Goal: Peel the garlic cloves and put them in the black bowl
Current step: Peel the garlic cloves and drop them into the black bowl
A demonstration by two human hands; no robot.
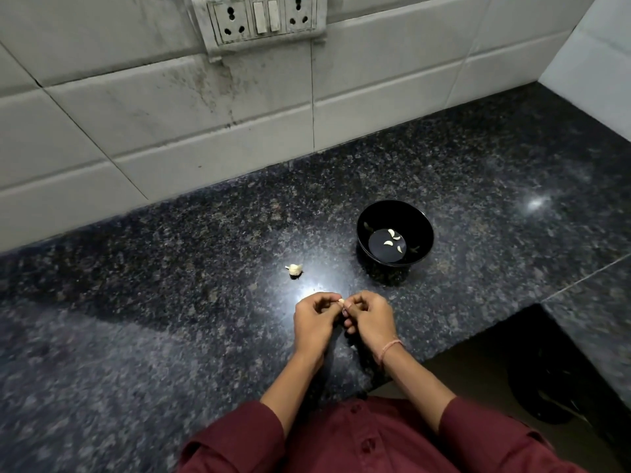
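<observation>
A small pale garlic clove (340, 301) is pinched between the fingertips of my left hand (316, 320) and my right hand (368, 319), just above the dark granite counter (170, 302). Both hands have curled fingers and meet at the clove, most of which is hidden by them. The black bowl (420, 227) stands beyond my right hand, holding several peeled white cloves (392, 238). A clump of unpeeled garlic (294, 270) lies on the counter, beyond my left hand and left of the bowl.
A tiled wall (205, 131) with a switch and socket panel (263, 17) rises behind the counter. The counter's edge drops away at the lower right, over a dark floor (495, 387) with a black sandal (543, 387).
</observation>
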